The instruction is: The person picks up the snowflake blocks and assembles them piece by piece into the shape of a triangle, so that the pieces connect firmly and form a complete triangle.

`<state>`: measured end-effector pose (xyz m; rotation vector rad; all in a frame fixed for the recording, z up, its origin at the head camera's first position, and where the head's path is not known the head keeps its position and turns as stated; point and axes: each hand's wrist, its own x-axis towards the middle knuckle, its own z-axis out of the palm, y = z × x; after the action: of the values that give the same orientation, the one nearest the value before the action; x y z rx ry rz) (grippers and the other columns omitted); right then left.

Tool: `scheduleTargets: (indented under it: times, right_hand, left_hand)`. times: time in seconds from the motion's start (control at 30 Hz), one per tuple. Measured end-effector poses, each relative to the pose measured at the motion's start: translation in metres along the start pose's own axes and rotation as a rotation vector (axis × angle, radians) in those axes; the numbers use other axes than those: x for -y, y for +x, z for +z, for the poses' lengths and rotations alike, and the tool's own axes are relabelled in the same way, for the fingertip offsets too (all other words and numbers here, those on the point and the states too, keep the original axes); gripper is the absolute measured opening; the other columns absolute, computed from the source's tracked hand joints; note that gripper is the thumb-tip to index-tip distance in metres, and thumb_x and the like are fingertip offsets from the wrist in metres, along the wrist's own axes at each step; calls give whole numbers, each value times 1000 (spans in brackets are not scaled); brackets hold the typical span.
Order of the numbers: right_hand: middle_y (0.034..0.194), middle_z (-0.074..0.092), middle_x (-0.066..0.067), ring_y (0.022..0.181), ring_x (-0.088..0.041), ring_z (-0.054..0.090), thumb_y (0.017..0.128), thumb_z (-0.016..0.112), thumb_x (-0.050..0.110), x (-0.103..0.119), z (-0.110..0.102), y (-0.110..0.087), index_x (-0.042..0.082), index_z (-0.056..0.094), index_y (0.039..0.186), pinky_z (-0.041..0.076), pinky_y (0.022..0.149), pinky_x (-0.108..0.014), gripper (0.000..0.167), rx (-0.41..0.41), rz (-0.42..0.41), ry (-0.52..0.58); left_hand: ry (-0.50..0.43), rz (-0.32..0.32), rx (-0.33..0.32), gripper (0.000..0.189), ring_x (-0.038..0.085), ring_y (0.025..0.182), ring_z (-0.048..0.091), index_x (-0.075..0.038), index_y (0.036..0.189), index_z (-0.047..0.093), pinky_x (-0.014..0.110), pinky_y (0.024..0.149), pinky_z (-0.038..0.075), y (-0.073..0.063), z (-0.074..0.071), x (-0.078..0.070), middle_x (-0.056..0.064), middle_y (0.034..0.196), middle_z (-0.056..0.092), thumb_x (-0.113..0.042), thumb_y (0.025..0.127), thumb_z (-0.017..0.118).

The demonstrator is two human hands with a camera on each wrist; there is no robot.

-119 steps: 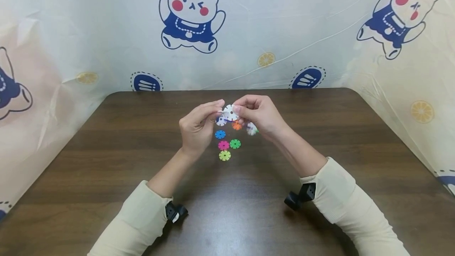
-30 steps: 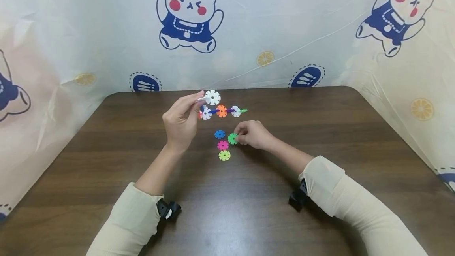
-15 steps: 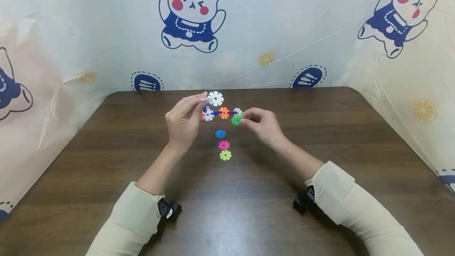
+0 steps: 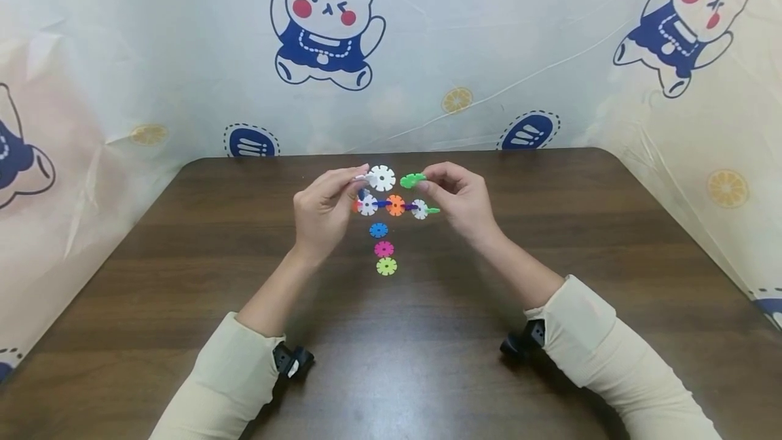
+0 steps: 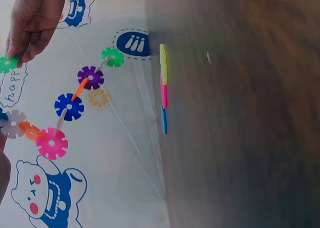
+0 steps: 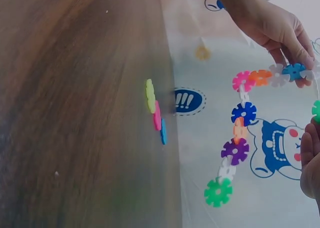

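Raised over the table, my left hand (image 4: 322,212) pinches a linked chain of notched plastic discs near one end. A white disc (image 4: 382,178) forms that end and faces the head camera. The chain bends down and across, through a pink disc (image 5: 51,143), a blue disc (image 5: 69,107) and a purple disc (image 6: 235,151), with white and orange ones between, to a green end disc (image 6: 218,192). My right hand (image 4: 461,202) pinches a separate green disc (image 4: 412,180) by its edge, tilted nearly flat, just right of the white disc. Fingers partly hide the chain's held part.
On the brown table (image 4: 244,236), a loose blue disc (image 4: 379,230), a pink disc (image 4: 383,249) and a yellow-green disc (image 4: 386,266) lie in a column below the chain. A printed cloth (image 4: 427,32) hangs behind the table's far edge.
My right hand has picked the green disc up from the table and raised it beside the white end disc. My left hand has shifted slightly right with the chain.
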<state>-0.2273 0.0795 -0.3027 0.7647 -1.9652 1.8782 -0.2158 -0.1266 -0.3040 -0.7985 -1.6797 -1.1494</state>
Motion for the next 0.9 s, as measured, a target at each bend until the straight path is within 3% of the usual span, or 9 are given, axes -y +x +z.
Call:
scheduleTargets:
  times: [0.2,0.4,0.63,0.9]
  right_hand:
    - [82,64,-6,71,-21,54,82,68,2,1,2,-1,-8,64,93,48,64,-22,15,-17,-3,42]
    - [82,64,-10,70,-16,55,82,68,1,2,2,-1,-9,64,92,49,64,-22,14,-10,-11,46]
    - [83,66,-12,72,-24,56,81,68,0,3,5,-2,-7,66,91,49,64,-24,12,-7,-24,8]
    - [81,65,-20,67,-14,58,79,68,-5,1,7,-1,-9,66,86,51,64,-24,8,-9,-76,10]
  left_hand:
    - [-18,-13,50,18,17,66,62,8,94,69,14,53,43,-2,0,-1,15,95,69,9,76,69]
    - [-32,-18,70,18,15,64,59,8,93,69,15,48,37,-3,0,-2,15,95,69,10,76,69]
    - [-57,-24,74,17,13,61,55,9,93,69,16,45,33,-3,0,-3,16,95,69,11,76,68]
    - [-150,-99,69,14,13,60,58,11,90,68,15,46,38,-7,2,0,19,92,68,13,76,66]
